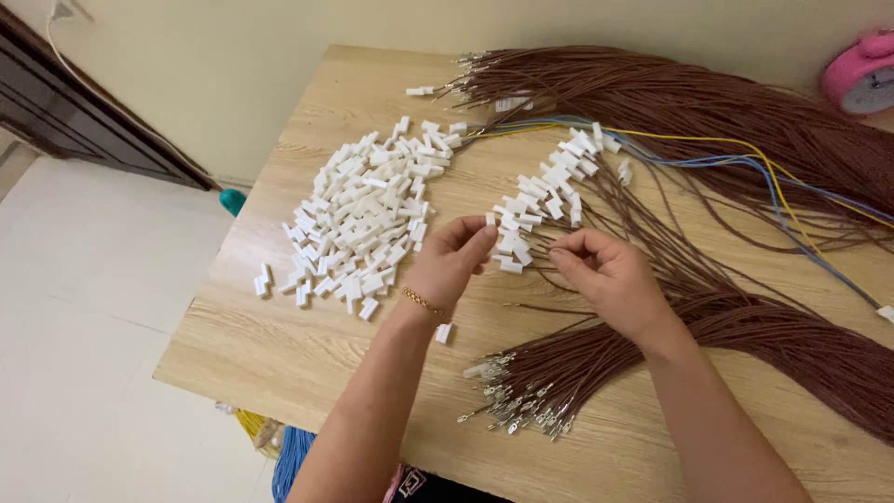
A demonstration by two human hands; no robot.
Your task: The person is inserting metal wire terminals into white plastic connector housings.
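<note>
My left hand (453,261) pinches a small white plastic connector housing (491,220) between thumb and fingertips, above the wooden table (279,345). My right hand (610,272) is close beside it, fingers pinched on the thin end of a brown wire (545,250). A large heap of loose white connector housings (363,219) lies left of my hands. A row of housings fitted onto brown wires (549,191) lies just beyond my hands. A bundle of brown wires with metal terminals (540,391) rests below my right hand.
A second thick bundle of brown wires (670,102) crosses the table's far side, with yellow and blue wires (745,158) over it. A pink alarm clock (861,74) stands at the far right corner. The table's left edge drops to a pale floor (84,307).
</note>
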